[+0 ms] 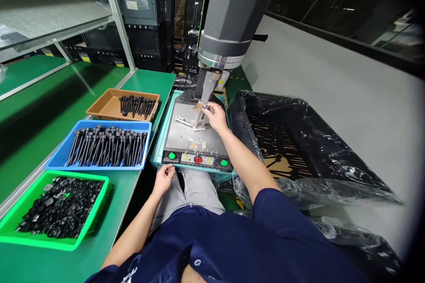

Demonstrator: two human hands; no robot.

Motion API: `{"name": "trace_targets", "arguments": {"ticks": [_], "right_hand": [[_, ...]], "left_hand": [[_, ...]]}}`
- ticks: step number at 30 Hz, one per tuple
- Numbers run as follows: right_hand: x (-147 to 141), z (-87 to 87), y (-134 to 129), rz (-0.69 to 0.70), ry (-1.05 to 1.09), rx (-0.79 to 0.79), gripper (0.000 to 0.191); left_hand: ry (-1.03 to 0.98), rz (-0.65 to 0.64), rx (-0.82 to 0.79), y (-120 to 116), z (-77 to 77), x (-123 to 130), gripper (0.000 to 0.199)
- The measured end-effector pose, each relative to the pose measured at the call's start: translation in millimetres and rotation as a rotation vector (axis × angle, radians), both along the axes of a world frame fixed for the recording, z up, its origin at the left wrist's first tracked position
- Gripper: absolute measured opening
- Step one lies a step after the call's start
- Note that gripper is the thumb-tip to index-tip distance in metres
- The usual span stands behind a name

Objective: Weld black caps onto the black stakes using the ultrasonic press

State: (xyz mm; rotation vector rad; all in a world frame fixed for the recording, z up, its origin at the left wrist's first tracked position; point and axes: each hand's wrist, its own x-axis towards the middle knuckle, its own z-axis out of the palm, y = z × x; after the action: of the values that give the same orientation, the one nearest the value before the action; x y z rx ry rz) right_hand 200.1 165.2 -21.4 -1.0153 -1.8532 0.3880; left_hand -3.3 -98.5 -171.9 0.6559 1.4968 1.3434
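My right hand [217, 118] is at the metal fixture [199, 120] on the press's steel plate [181, 135]. Its thumb and fingers pinch a small dark round part [205, 107] at the fixture's top; the fingers hide some of it. Just above hangs the pale tool head [209, 84] of the press [229, 13]. My left hand [164, 179] hovers by the plate's front left corner, close to a green button [171, 155]. Its fingers are curled with the tips together, and I cannot make out anything between them.
Left, on the green bench [121, 212], stand a brown tray [99, 105] and a blue tray [56, 159] of black screw-like parts, and a green tray [78, 241] of small black pieces. A red button [198, 159] sits up front. Right stands a black-lined bin [308, 112] with long parts.
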Motion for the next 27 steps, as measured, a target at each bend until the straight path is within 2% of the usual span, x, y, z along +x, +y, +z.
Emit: {"name": "trace_targets", "arguments": {"ticks": [4,7,11,14,17,19,22,27], "right_hand": [[7,3.9,-46,0.101,0.025,0.057,0.027],[10,15.1,-74,0.142,0.032,0.075,0.025],[8,28.8,-98,0.208,0.078,0.063,0.026],[-1,27.6,-110,0.243,0.179,-0.035,0.034],[-16,19.2,-120,0.319,0.426,-0.277,0.044],[-26,14.4,-126,0.380,0.587,-0.449,0.048],[-38,11.1,-133,0.433,0.704,-0.610,0.049],[-47,7.0,-138,0.554,0.663,-0.704,0.057]], "left_hand": [[0.063,-0.044,0.144,9,23.8,3,0.040],[0.141,-0.085,0.248,18,51.2,8,0.032],[0.296,-0.125,0.369,32,92.4,18,0.026],[0.357,-0.120,0.476,41,120.6,24,0.028],[0.400,-0.124,0.540,46,141.0,26,0.034],[0.455,-0.177,0.537,46,147.5,25,0.029],[0.523,-0.245,0.469,43,147.1,21,0.021],[0.310,-0.276,0.315,36,140.2,15,0.031]]}}
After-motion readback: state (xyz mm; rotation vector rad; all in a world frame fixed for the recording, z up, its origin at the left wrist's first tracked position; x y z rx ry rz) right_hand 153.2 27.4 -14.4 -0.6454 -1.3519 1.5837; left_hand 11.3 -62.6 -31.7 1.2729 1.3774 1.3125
